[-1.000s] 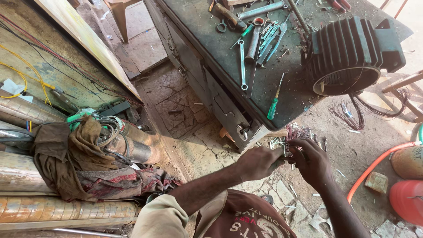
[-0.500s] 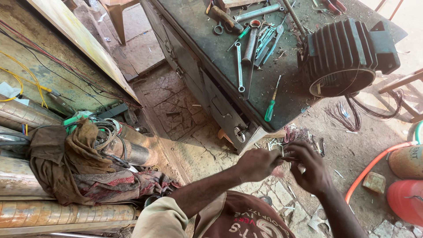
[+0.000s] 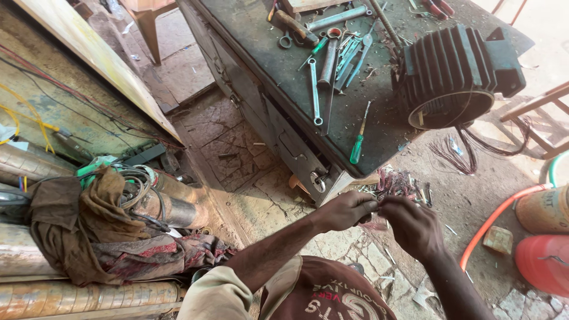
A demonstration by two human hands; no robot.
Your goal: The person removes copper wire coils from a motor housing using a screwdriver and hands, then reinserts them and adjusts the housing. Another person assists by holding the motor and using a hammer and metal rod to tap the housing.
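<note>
Pinching a small wire piece between both grips, left and right.
My fingers are clamped on it below the table.

Screwdriver lies on workbench (motor housing to its right).

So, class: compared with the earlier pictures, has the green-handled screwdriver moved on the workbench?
No. The green-handled screwdriver lies at the same spot near the workbench front edge, left of the finned motor housing; only the camera view shifted slightly.
</note>
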